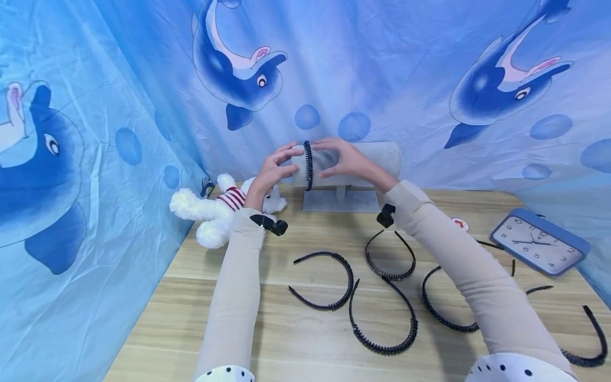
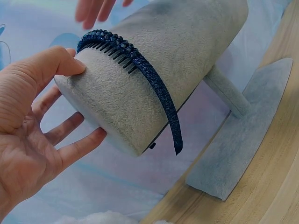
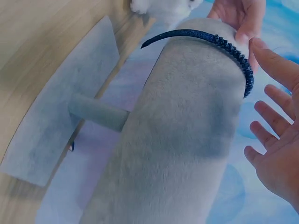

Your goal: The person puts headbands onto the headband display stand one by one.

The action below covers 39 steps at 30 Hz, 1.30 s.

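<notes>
A dark, beaded, toothed headband (image 1: 308, 165) sits over the left end of a grey T-bar display stand (image 2: 163, 51), its ends hanging down the sides of the padded roll. My left hand (image 2: 37, 107) is at the end of the roll, thumb at the upper edge beside the headband, the other fingers spread by the end face. On the headband's other side, my right hand (image 3: 280, 126) has its fingers extended and apart, the thumb close to the beads. Neither hand grips the headband.
Several black headbands lie on the wooden table, among them one headband (image 1: 350, 281) in the middle. At the left is a white plush toy (image 1: 210, 212) in red stripes. A blue clock (image 1: 539, 241) stands at the right. Behind hangs a dolphin-print curtain (image 1: 315, 63).
</notes>
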### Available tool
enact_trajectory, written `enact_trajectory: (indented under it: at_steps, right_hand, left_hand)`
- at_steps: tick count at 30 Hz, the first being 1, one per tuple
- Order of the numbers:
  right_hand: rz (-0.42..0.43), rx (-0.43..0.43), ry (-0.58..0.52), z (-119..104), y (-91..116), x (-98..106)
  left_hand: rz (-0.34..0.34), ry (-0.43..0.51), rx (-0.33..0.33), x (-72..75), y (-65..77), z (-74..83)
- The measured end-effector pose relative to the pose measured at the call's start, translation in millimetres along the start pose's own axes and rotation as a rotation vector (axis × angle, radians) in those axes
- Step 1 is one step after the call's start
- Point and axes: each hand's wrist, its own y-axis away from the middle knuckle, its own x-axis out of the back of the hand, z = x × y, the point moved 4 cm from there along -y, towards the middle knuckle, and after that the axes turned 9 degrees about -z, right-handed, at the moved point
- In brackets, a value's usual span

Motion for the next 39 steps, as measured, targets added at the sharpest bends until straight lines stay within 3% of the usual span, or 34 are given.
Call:
enact_trajectory:
  at_steps: [7,13,25,34,39]
  right_hand:
    - [-0.03,0.093,0.078,-0.2,48.9,0.0]
    - [-0.098,0.115,0.153,11.2,99.3,-15.0]
    - [-0.177,0.188,0.132,45.2,183.4,-50.3]
    - [-0.27,0.109,0.146,67.7,219.4,-61.2]
    - [-0.314,0.062,0.102,74.4,232.4,-67.0]
  left_hand:
    - [-0.012,0.012,0.01,-0.9,-0.1,2.6]
    - [-0.036,0.039,0.029,-3.8,7.9,20.6]
    - [-0.027,0.041,0.031,-4.9,9.5,24.0]
    - [-0.024,0.036,0.04,-4.0,10.0,25.6]
    - [-0.021,0.031,0.048,-4.8,9.1,24.6]
